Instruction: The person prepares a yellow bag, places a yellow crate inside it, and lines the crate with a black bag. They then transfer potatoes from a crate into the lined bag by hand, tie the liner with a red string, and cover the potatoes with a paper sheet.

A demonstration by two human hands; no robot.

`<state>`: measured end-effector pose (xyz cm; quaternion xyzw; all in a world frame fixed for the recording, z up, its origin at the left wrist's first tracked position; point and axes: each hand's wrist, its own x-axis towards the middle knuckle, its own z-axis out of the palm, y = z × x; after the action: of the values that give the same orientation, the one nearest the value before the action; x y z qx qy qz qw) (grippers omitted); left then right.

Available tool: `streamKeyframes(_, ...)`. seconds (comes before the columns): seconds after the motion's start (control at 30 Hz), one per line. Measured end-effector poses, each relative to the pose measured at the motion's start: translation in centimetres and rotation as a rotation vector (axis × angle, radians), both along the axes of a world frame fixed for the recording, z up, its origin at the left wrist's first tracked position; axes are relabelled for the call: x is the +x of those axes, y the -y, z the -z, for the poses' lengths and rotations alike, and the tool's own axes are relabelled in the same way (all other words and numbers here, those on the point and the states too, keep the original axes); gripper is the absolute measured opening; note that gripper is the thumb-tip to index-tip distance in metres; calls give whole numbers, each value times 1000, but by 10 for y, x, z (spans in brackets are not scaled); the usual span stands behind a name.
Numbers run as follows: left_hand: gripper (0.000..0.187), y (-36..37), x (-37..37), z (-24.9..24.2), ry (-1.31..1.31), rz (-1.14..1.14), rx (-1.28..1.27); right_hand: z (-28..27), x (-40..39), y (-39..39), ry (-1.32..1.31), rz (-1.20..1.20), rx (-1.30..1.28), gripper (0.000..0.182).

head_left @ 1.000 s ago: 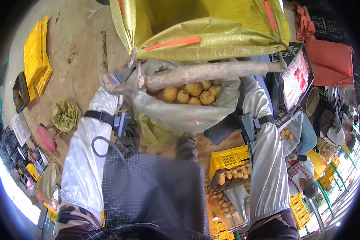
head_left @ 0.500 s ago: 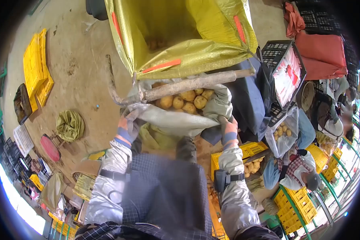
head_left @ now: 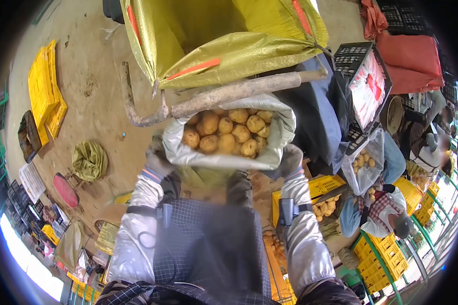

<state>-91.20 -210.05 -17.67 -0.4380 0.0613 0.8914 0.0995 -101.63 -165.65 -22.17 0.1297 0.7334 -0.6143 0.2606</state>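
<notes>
In front of me a white woven sack (head_left: 224, 161) stands with its mouth spread wide, full of potatoes (head_left: 226, 133). My left hand (head_left: 159, 158), in a grey glove, grips the sack's left side just under the rim. On the opposite side my gloved right hand (head_left: 291, 160) holds the sack's right edge, its fingers partly hidden against the fabric. A thick, dirt-caked metal bar (head_left: 229, 95) runs across just beyond the sack's far rim. Above the bar hangs a large yellow-green bag (head_left: 244, 53), open at the top.
A yellow crate (head_left: 315, 189) with potatoes stands to the right. Beyond it a person (head_left: 384, 211) sits near a potato-filled clear bag (head_left: 361, 165). A black crate (head_left: 353, 71) is at upper right. Left on the floor lie a crumpled green sack (head_left: 89, 160) and a red-topped stool (head_left: 65, 190).
The sack's mouth has opened wider and its near rim no longer folds over the potatoes, so more of them show. Both hands have shifted to the sack's sides.
</notes>
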Motion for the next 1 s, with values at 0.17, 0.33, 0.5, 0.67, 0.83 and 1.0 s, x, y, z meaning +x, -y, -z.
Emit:
streamKeyframes(0.17,55,37,-30,-7,39,297,-673,-36,-69,-17,227,298,-88,32)
streamKeyframes(0.33,55,-20,-108,-99,-93,1441,-1982,-152,-98,119,-247,-276,778,66)
streamKeyframes(0.5,49,46,-116,36,-154,1401,-1743,-60,-139,91,28,23,215,37)
streamKeyframes(0.67,44,56,-77,22,-400,1039,-1669,-83,-122,64,-141,161,-97,33)
streamKeyframes(0.83,46,66,-26,-33,293,390,-1036,-134,-12,-14,-178,329,357,33)
streamKeyframes(1.0,44,37,68,18,327,1045,-936,-140,148,-1,349,443,380,27)
